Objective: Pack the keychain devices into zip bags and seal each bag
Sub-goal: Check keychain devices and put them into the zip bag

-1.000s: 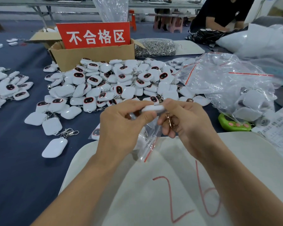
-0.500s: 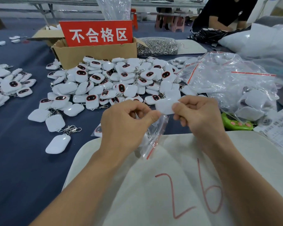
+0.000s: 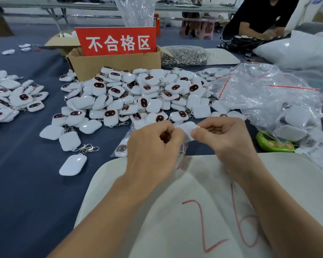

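Observation:
My right hand (image 3: 226, 140) pinches the right corner of a white keychain device (image 3: 187, 129), held flat between both hands. My left hand (image 3: 153, 148) grips the top of a small clear zip bag (image 3: 182, 159) with a red seal strip, which hangs below the device. How far the device sits inside the bag is hidden by my fingers. A big pile of white keychain devices (image 3: 138, 97) with dark faces lies on the blue table behind my hands. A bagged device (image 3: 122, 148) lies just left of my left hand.
A cardboard box (image 3: 116, 65) with a red sign (image 3: 116, 41) stands behind the pile. Beside it lie a bag of metal clasps (image 3: 184, 56) and large clear bags (image 3: 268, 101) of packed devices. A green gadget (image 3: 272, 145), a white "26" sack (image 3: 194, 211), a second device pile (image 3: 9, 97) and a person (image 3: 259, 19) are nearby.
The device went from edge-on in my left fingers to flat between both hands. My right hand left the clasp and pinched the device's right corner; both hands rose slightly.

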`<action>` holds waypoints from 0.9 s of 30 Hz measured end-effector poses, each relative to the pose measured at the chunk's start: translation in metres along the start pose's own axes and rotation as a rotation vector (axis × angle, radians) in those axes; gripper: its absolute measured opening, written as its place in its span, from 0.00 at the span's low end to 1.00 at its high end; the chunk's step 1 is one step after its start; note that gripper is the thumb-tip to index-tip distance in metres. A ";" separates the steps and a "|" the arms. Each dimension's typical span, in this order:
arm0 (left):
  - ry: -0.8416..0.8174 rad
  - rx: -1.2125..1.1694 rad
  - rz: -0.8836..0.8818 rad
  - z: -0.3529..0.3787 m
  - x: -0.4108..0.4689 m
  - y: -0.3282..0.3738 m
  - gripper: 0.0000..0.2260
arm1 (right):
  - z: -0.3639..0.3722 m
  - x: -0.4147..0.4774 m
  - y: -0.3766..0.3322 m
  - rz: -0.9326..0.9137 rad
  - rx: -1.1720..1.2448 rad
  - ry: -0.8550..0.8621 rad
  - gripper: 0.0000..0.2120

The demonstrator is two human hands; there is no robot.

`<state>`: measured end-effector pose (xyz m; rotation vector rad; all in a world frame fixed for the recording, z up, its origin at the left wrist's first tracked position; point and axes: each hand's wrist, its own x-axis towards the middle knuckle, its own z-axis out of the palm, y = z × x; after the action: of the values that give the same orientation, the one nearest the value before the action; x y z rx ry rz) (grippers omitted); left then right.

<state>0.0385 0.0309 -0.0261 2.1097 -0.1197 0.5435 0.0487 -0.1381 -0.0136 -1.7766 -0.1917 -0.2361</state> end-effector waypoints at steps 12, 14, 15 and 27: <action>0.307 -0.538 -0.220 -0.033 0.031 -0.012 0.08 | 0.015 -0.002 0.006 0.125 -0.710 0.106 0.18; 0.420 -0.551 -0.373 -0.042 0.039 -0.023 0.08 | 0.011 0.000 0.006 0.124 -0.727 -0.030 0.18; 0.462 -0.562 -0.447 -0.046 0.042 -0.028 0.08 | 0.009 0.000 0.006 0.117 -0.705 -0.102 0.17; 0.275 -0.321 -0.518 -0.031 0.045 -0.050 0.16 | -0.006 0.017 0.025 -0.012 -0.617 0.377 0.13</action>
<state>0.0826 0.0901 -0.0310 1.6467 0.4567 0.4556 0.0709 -0.1494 -0.0313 -2.2940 0.1623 -0.6892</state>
